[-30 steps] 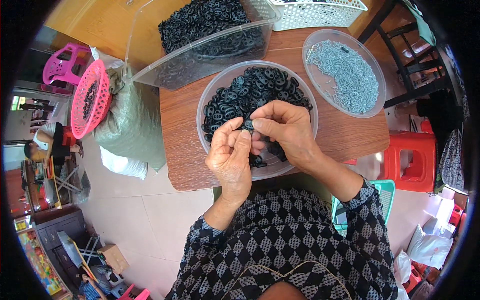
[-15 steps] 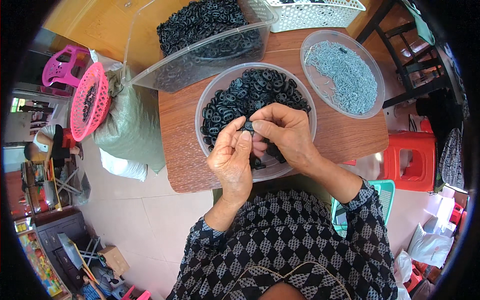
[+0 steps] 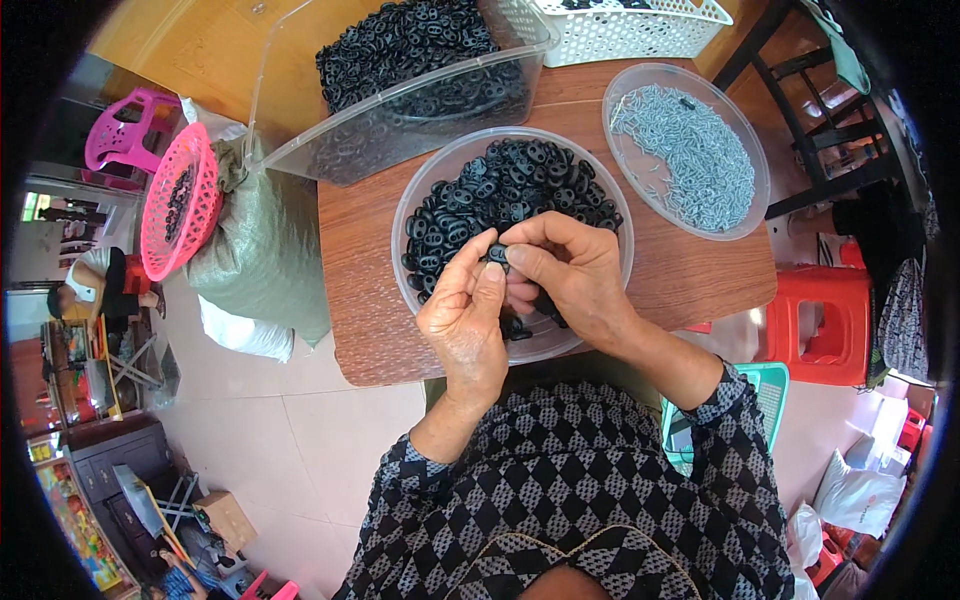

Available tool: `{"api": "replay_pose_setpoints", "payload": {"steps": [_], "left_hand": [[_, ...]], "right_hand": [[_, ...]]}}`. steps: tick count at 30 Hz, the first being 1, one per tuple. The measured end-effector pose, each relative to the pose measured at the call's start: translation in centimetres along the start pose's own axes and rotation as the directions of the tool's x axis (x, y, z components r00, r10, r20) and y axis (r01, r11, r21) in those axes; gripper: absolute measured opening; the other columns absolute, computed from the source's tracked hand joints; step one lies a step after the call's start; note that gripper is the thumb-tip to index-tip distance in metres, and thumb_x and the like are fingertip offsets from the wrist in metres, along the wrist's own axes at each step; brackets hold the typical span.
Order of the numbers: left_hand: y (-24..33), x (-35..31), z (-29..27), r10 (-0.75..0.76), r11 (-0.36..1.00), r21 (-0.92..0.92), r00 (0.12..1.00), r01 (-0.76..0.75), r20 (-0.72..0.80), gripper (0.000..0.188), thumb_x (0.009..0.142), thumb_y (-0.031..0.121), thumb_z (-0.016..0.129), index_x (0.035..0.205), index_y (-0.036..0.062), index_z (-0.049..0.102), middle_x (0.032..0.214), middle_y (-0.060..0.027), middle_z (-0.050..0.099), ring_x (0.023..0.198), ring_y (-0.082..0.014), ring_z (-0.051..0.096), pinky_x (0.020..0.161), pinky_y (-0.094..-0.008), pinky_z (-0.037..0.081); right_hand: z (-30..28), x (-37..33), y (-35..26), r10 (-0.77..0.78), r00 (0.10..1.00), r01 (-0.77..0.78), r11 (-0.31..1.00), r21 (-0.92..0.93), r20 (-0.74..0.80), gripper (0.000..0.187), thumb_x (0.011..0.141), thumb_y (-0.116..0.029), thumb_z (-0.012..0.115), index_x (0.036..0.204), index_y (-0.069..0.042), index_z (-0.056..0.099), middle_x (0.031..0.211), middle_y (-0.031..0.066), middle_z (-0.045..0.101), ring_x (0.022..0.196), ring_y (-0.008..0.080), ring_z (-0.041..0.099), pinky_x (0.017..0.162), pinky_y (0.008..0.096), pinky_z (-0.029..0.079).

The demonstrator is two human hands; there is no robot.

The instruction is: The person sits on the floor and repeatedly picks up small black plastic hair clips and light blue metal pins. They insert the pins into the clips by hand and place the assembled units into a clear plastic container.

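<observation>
Both of my hands meet over the near part of a round clear tub (image 3: 405,215) heaped with small black two-hole plastic pieces (image 3: 500,185). One such black two-hole piece (image 3: 497,254) is pinched between the thumb and fingers of my left hand (image 3: 467,315). My right hand (image 3: 572,270) grips the same piece from the other side, thumb and index finger closed on it. Fingers cover part of the piece, so its underside is hidden. To the right lies a round clear lid-like tray (image 3: 618,165) of small silvery metal pins or springs (image 3: 690,160).
A large clear bin (image 3: 350,150) of black pieces and a white perforated basket (image 3: 640,35) stand at the table's (image 3: 690,270) far side. Left are a pink basket (image 3: 205,210) and a green sack (image 3: 265,260); right, a red stool (image 3: 825,330). Another person (image 3: 90,285) sits far left.
My hands stay nearly in place on the black piece. It has turned slightly between my fingertips, and its two holes show more plainly now.
</observation>
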State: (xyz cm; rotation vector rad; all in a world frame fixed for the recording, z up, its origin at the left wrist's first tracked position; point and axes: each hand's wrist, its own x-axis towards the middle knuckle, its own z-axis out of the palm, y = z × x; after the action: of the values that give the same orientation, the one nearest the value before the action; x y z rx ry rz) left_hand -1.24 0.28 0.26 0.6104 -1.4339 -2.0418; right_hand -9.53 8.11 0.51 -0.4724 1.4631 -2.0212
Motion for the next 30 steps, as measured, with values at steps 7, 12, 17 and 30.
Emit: {"api": "replay_pose_setpoints", "payload": {"steps": [7,12,17,30], "left_hand": [[0.3,0.2,-0.3,-0.034,0.998,-0.05,0.999,0.032,-0.022,0.024,0.088,-0.001,0.051,0.111,-0.0076,0.055,0.083,-0.0081,0.062,0.067,-0.0107,0.059,0.059,-0.0213,0.048],[0.7,0.4,0.1,-0.088,0.989,-0.126,0.995,0.08,-0.055,0.024,0.086,0.0,0.053,0.109,-0.0083,0.056,0.095,-0.0103,0.062,0.073,-0.0094,0.058,0.063,-0.0215,0.048],[1.1,0.2,-0.1,-0.071,0.991,-0.114,0.997,0.072,0.012,0.029,0.086,0.0,0.052,0.114,-0.0089,0.054,0.099,-0.0111,0.062,0.078,-0.0108,0.058,0.068,-0.0225,0.048],[0.8,0.5,-1.2,-0.051,0.998,0.033,0.994,0.048,0.097,0.029,0.086,-0.004,0.05,0.115,-0.0094,0.053,0.102,-0.0124,0.062,0.081,-0.0121,0.06,0.073,-0.023,0.049]], "right_hand": [[-0.5,-0.4,-0.5,-0.249,0.961,0.277,0.807,-0.522,0.125,0.025,0.07,0.002,0.064,0.094,0.001,0.06,0.081,0.0075,0.055,0.072,0.0162,0.053,0.063,0.0295,0.044],[-0.4,-0.2,0.1,-0.483,0.848,0.494,0.573,-0.653,0.217,0.03,0.063,0.004,0.065,0.093,0.0,0.059,0.083,0.0102,0.056,0.075,0.0254,0.052,0.064,0.0343,0.043],[-0.6,0.0,0.2,-0.515,0.833,0.51,0.575,-0.64,0.202,0.031,0.061,0.004,0.066,0.091,0.0,0.059,0.082,0.0104,0.056,0.073,0.0258,0.051,0.063,0.0347,0.042],[-0.9,-0.2,0.3,-0.528,0.825,0.522,0.575,-0.63,0.201,0.034,0.06,0.003,0.067,0.093,0.001,0.059,0.081,0.0111,0.056,0.071,0.0263,0.051,0.06,0.0346,0.042]]}}
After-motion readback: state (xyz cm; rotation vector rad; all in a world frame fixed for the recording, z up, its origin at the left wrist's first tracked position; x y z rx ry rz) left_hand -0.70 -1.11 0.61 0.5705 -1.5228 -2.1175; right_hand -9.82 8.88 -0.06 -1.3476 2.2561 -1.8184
